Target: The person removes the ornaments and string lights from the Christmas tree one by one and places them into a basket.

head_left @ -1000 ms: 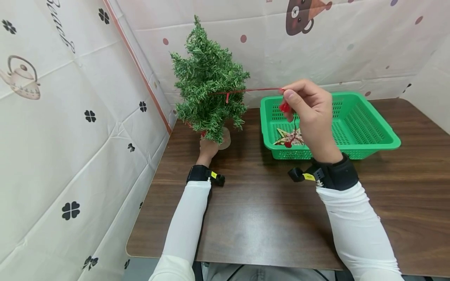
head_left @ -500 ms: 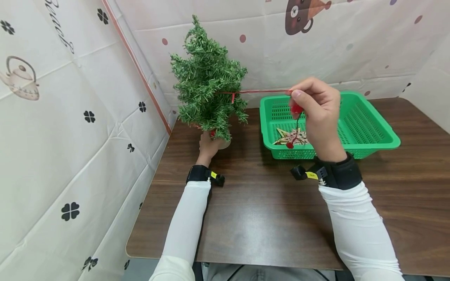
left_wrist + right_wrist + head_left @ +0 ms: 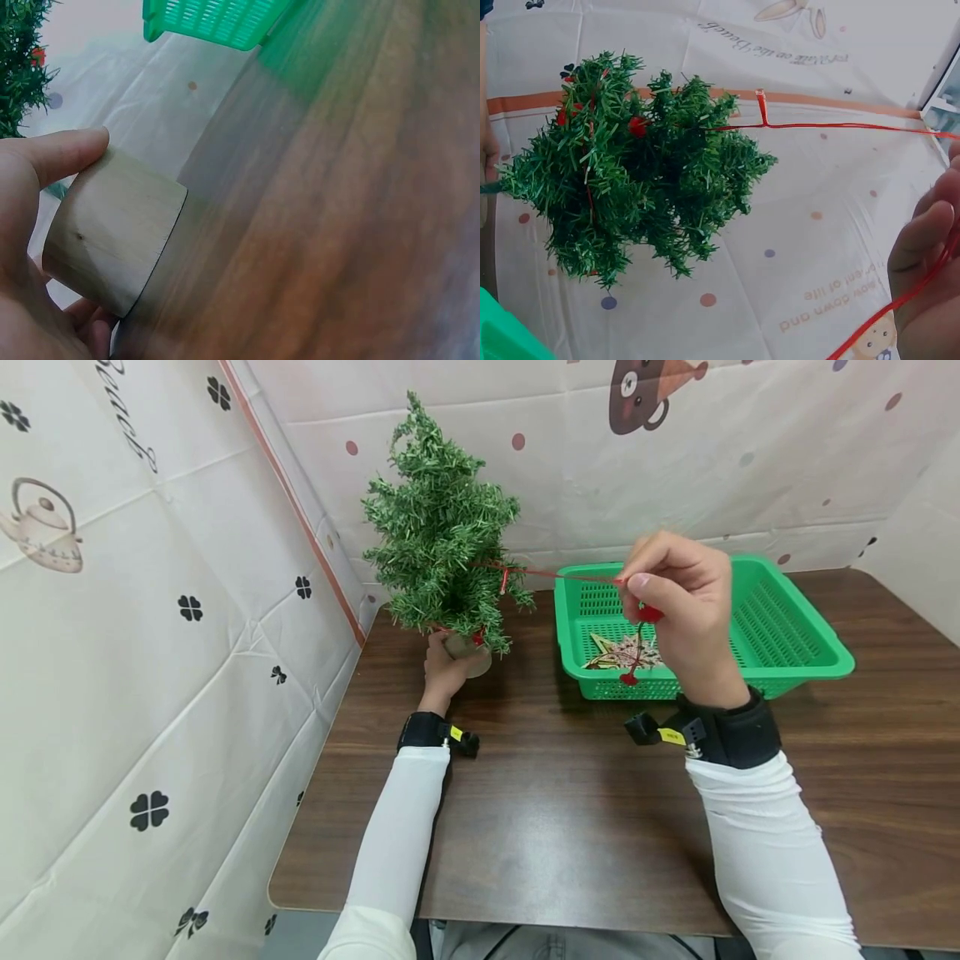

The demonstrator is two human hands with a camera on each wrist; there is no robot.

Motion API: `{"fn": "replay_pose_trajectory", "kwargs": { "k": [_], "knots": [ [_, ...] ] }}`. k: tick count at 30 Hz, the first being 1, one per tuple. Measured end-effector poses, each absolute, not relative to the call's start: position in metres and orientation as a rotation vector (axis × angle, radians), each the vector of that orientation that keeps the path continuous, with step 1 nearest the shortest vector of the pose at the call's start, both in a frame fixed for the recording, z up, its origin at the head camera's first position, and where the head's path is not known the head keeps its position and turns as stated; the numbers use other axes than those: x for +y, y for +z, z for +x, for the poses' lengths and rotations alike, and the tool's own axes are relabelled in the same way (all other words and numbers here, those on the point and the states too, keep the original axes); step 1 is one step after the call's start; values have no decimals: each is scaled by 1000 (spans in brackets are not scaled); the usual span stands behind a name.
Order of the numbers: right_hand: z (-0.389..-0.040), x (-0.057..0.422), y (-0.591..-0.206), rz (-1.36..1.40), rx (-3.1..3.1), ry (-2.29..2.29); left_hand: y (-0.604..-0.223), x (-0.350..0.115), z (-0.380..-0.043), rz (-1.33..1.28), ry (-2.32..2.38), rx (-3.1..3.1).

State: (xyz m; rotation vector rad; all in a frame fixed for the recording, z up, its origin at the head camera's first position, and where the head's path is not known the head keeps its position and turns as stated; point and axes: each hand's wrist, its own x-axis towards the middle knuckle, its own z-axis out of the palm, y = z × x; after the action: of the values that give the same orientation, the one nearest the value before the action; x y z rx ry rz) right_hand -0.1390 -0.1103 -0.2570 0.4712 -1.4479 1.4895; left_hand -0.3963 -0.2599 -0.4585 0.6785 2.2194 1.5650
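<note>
In the head view, the small green tree (image 3: 442,518) stands between eleven and twelve o'clock on the brown table (image 3: 555,810), its pale wooden base (image 3: 481,664) gripped by the left hand (image 3: 442,670). Near three o'clock, the right hand (image 3: 686,610) pinches a red cord (image 3: 570,576) running toward nine into the tree. A red piece (image 3: 628,678) dangles below that hand before the green basket (image 3: 795,675), where patterned pieces (image 3: 609,653) lie.

In the left wrist view, the left hand curls round the base between eight and nine o'clock; the basket is at twelve.

In the right wrist view, the tree fills nine o'clock and the taut cord leads toward three, where the right hand's fingertips seem partly cut off.
</note>
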Motion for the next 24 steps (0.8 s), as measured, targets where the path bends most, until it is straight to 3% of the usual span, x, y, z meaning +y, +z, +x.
{"fn": "replay_pose_trajectory", "kwargs": {
  "k": [8, 24],
  "knots": [
    [-135, -115, -255, 541, -1437, 1537, -458, -259, -395, 707, 1549, 2252],
    [-131, -106, -250, 414, -1318, 1499, -455, -264, -397, 716, 1442, 2193]
  ]
}}
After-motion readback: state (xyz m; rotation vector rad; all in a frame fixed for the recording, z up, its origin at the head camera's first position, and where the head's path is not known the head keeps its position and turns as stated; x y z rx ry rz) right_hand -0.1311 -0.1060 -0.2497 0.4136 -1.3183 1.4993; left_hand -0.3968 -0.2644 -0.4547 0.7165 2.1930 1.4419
